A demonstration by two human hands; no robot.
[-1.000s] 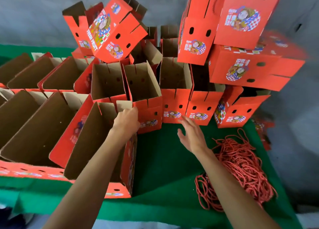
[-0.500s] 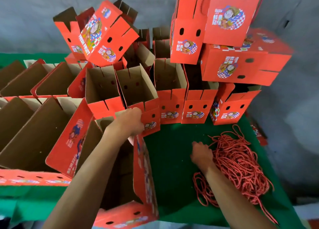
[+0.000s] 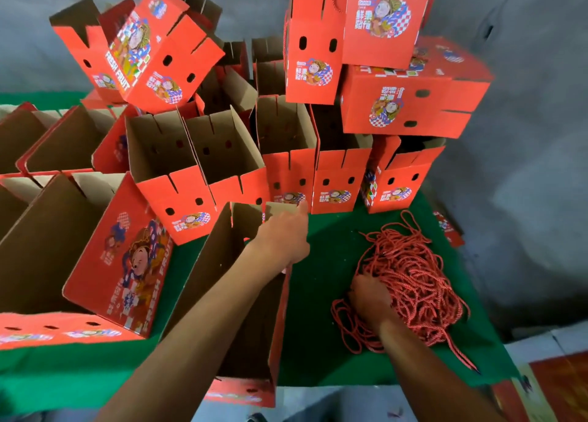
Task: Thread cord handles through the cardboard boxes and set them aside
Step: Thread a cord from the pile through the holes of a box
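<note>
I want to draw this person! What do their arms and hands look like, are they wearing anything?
Both arms are bare, with no sleeves in view. The left hand and right hand wear no gloves, and no rings, watch or bracelets show.

Soft, even daylight, faint shadows (wide-angle bending at the edges), slight motion blur.

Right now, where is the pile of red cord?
In the head view the cord pile lies on the green table at the right, in front of the stacked boxes. The right hand rests on its near left edge.
</note>
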